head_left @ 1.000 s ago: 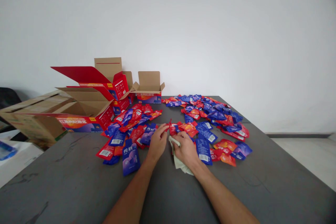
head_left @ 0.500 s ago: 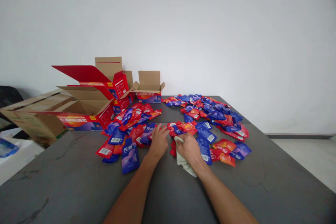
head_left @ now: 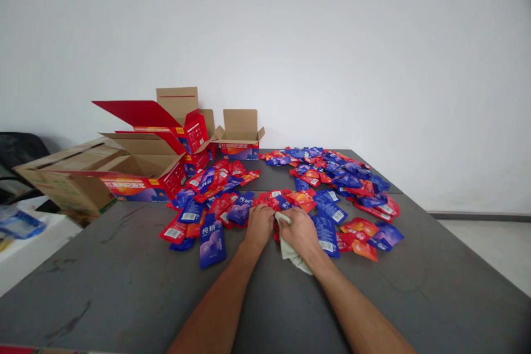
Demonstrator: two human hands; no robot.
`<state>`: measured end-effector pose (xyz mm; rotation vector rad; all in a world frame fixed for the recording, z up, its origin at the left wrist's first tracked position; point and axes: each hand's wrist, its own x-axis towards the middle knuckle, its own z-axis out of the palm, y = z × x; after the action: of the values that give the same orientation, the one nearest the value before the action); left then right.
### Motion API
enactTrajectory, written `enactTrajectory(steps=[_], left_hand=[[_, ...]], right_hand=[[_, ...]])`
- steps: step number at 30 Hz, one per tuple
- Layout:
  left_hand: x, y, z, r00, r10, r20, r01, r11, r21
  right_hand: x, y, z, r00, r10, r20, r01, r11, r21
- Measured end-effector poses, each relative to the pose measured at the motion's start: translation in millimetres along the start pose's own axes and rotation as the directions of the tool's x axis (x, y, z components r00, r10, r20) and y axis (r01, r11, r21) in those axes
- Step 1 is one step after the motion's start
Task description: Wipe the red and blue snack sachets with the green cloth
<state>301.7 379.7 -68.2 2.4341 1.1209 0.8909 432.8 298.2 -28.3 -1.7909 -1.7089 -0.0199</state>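
My right hand (head_left: 299, 229) is closed on a pale cloth (head_left: 292, 255), whose loose end trails down onto the grey table. Close beside it, my left hand (head_left: 260, 225) has its fingers curled at the near edge of some red pouches (head_left: 302, 199); what its fingertips hold is hidden. Left of that hand lies a heap of red and blue pouches (head_left: 209, 206), with a blue pouch (head_left: 212, 242) flat at its front. Blue pouches (head_left: 326, 235) lie just right of my right hand.
Open red printed cartons (head_left: 136, 187) stand at the left, and another carton (head_left: 239, 152) sits at the back. A large pile of pouches (head_left: 344, 174) spreads over the right rear of the table (head_left: 124, 282). Beyond the left edge are a brown box (head_left: 78, 193) and a white surface (head_left: 41, 243).
My left hand has moved right, close to my right hand, and its fingers have curled in. The right hand keeps the cloth. The view has shifted slightly left.
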Motion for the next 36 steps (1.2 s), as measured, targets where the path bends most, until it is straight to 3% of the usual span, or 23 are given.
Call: enactTrajectory(steps=[9, 14, 19, 21, 23, 26, 29, 31, 36], left_hand=[[-2, 6, -0.9, 0.996, -0.05, -0.069, 0.042, 0.992, -0.123], [4, 3, -3.5, 0.956, -0.19, -0.224, 0.12, 0.949, -0.292], [12, -1, -14.8, 0.833, -0.451, -0.32, 0.149, 0.741, -0.655], [14, 1, -17.1, 0.799, -0.543, -0.257, 0.164, 0.608, -0.776], [14, 6, -18.2, 0.804, -0.579, -0.136, 0.173, 0.446, -0.878], [12, 20, -21.8, 0.862, -0.506, 0.028, 0.162, 0.223, -0.961], [10, 34, -28.5, 0.942, -0.304, 0.14, 0.169, 0.07, -0.983], [7, 39, -31.6, 0.965, -0.188, 0.182, 0.197, 0.069, -0.978], [1, 40, -29.0, 0.968, -0.005, 0.25, 0.245, 0.207, -0.947]], right_hand=[[0, -3, 2, 1.0, -0.027, -0.016, 0.028, 0.996, 0.09], [2, -5, -3, 0.987, -0.006, -0.161, 0.037, 0.981, 0.191], [5, -5, -2, 0.962, -0.031, -0.272, 0.112, 0.951, 0.288], [4, -5, 2, 0.966, -0.056, -0.252, 0.135, 0.941, 0.31], [2, -6, 6, 0.971, -0.073, -0.227, 0.146, 0.935, 0.323], [1, -8, 7, 0.971, -0.064, -0.231, 0.14, 0.933, 0.331], [2, -9, 3, 0.967, -0.032, -0.253, 0.121, 0.931, 0.345], [3, -9, 0, 0.964, -0.006, -0.267, 0.103, 0.931, 0.351], [7, -4, -7, 0.941, 0.073, -0.331, 0.044, 0.943, 0.331]])
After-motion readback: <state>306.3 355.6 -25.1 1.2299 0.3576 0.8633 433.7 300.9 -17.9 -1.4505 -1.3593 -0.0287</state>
